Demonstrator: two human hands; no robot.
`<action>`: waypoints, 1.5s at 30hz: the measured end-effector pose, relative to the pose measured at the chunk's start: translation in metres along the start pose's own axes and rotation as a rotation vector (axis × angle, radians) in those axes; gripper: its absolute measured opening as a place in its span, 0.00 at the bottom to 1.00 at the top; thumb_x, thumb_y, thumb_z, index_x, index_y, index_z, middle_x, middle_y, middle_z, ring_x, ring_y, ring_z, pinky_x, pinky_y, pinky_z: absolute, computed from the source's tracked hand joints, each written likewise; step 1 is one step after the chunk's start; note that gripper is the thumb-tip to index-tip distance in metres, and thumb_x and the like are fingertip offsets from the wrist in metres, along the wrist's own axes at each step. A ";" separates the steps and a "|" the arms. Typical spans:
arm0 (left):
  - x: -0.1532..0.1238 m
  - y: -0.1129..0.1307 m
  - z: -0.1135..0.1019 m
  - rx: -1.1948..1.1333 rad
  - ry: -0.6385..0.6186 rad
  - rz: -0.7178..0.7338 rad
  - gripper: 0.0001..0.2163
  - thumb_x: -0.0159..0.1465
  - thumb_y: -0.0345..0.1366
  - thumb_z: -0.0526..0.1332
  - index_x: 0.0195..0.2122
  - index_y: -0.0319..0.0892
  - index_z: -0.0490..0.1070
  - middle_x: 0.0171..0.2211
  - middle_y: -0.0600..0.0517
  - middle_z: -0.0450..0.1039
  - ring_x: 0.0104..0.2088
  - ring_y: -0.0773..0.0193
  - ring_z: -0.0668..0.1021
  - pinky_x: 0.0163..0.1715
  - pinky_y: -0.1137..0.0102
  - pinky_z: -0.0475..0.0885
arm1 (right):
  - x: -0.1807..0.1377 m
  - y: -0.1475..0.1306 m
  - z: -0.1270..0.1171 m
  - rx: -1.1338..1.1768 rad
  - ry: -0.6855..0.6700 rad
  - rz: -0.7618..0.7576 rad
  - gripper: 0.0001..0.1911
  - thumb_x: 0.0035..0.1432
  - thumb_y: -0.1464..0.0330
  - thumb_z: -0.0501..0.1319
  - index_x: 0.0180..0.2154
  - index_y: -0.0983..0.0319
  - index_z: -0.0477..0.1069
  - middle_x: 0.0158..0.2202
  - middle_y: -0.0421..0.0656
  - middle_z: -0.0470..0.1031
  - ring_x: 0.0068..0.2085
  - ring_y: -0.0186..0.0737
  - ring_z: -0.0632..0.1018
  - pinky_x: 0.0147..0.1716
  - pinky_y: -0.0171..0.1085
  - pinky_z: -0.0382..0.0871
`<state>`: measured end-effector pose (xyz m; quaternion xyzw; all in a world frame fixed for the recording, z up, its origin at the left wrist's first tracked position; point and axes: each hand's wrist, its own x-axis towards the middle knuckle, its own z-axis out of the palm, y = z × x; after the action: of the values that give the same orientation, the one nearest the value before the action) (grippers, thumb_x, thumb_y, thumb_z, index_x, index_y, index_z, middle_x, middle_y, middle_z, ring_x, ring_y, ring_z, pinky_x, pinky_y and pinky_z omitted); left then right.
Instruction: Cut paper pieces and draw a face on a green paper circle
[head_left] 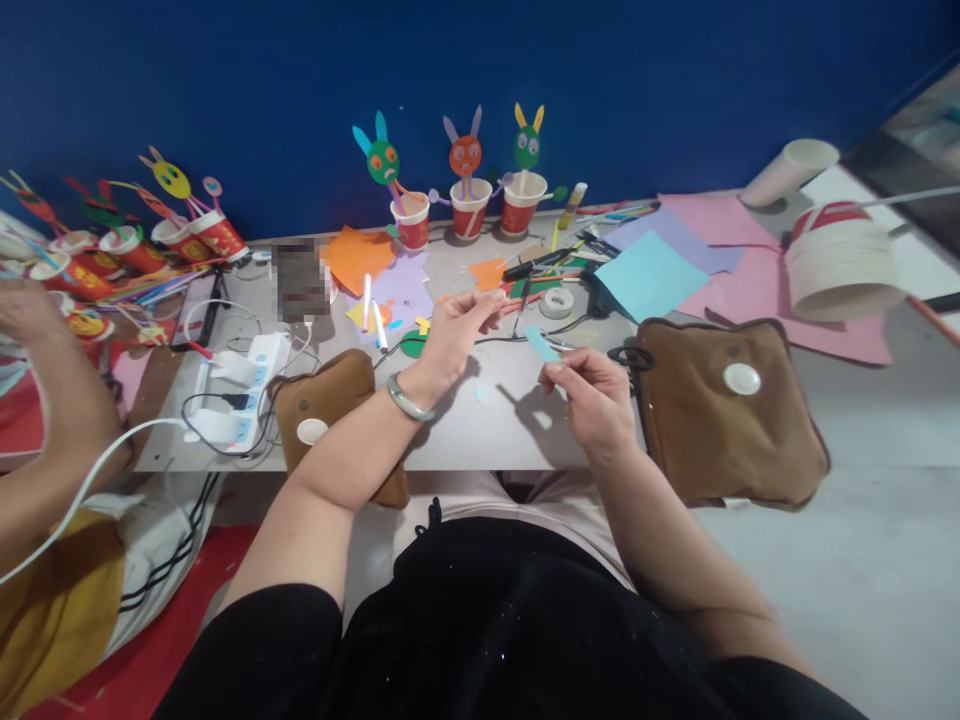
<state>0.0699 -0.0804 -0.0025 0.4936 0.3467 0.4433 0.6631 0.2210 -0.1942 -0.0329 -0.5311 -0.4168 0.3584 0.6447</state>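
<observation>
My right hand (596,395) pinches a small strip of light blue paper (541,345) between thumb and fingers, just above the table. To its left, my left hand (454,340) is raised with thumb and fingertips pressed together. Whatever sits in that pinch, if anything, is too small to make out. A tiny light blue scrap (480,394) lies on the table (480,440) below the hands. Beyond them are a roll of tape (557,302), a black marker (523,270) and a green paper piece (414,344).
Three red paper cups with rabbit-eared paper figures (466,155) stand against the blue wall. Brown pouches (735,420) flank my arms. A power strip (259,385) with cables is at left, beside another person's arm (67,400). Coloured sheets (652,280) lie right.
</observation>
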 end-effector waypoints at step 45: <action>-0.018 0.015 0.013 -0.092 -0.231 -0.223 0.21 0.59 0.41 0.81 0.29 0.42 0.67 0.21 0.61 0.74 0.23 0.72 0.81 0.28 0.76 0.76 | 0.007 -0.012 -0.093 -0.971 -0.292 0.137 0.08 0.57 0.62 0.69 0.36 0.59 0.78 0.27 0.46 0.81 0.28 0.43 0.79 0.27 0.39 0.69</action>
<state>0.0712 -0.1001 0.0159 0.4689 0.3000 0.3228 0.7655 0.3090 -0.2257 -0.0281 -0.7398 -0.5852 0.2355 0.2339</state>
